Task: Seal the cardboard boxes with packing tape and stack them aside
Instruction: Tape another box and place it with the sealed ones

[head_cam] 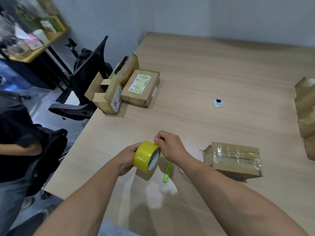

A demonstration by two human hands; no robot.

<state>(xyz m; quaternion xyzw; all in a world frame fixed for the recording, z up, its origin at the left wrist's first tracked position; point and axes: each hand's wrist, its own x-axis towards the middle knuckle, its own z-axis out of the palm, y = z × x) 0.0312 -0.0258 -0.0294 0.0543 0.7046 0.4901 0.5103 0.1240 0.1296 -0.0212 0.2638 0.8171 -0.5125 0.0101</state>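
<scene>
Two hands, both on one item, held over the near part of the pale wood-grain table [204, 65]. The left hand [127, 160] grips the yellow roll of packing tape [144, 156] from its left side. The right hand [170, 147] pinches at the roll's top rim, probably picking for the free end. Roll axis runs left to right, the open core facing right and toward the wearer. No strip is drawn out.

One slim green pen-shaped tool [167, 172] lies on the table just beneath the roll, its long axis near to far.

One brown cardboard box with crinkled clear film [233, 159] sits near the near right corner, long axis parallel to the near edge. A dark seam shows along its top, so it is judged the next to seal.

One round metal cable port [218, 102], mid-table.

Several brown boxes piled at the right edge [306, 113], cut off by the frame, are judged already set aside.

Two boxes at the left edge are judged outstanding: an open-flapped cardboard box [105, 94], unsealed, and touching it a flat labelled cardboard box [141, 87], closed.
</scene>
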